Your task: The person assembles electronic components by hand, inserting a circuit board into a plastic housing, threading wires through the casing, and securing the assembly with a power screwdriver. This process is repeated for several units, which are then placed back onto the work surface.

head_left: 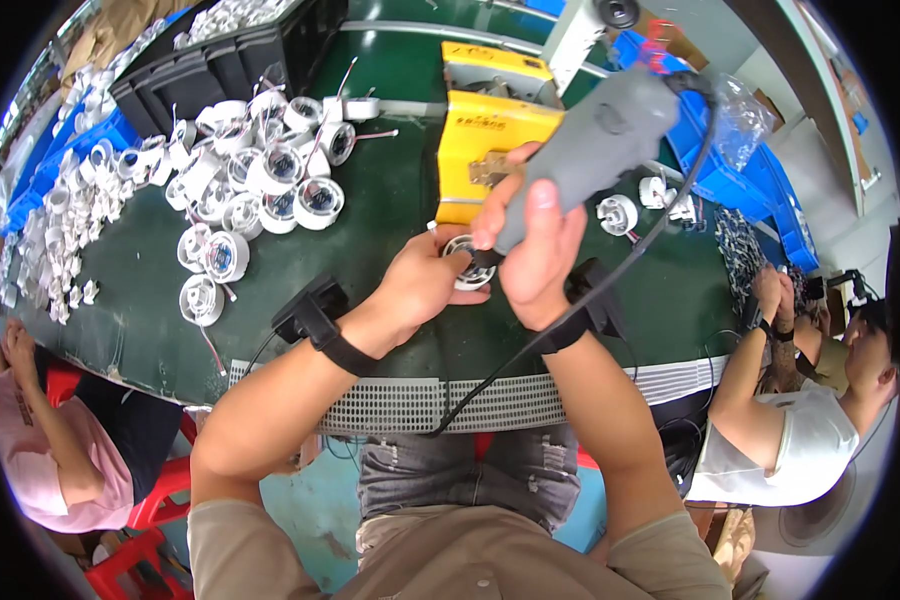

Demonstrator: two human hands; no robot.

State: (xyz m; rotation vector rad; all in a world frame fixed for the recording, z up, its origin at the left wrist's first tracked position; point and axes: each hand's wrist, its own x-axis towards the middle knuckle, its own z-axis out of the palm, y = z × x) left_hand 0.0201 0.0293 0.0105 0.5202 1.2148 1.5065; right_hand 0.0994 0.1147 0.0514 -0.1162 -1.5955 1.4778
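Pinched in the fingers of my left hand point(412, 287) is a small round white plastic housing point(466, 282) with a dark inside, held just above the green table. My right hand point(540, 262) is wrapped round a grey electric screwdriver point(602, 135), tilted with its dark nose down at the housing. The very tip is hidden, so I cannot tell whether it touches a screw. Right in front of both hands stands a yellow machine point(495, 130) with a metal piece on its face.
Many white round housings point(275, 170) with wires lie at left, beside small white parts point(75, 225) and a black crate point(210, 80). Blue bins point(785, 205) and a heap of dark small parts point(735, 255) are at right. The screwdriver's cable point(660, 225) crosses my right forearm. People sit on both sides.
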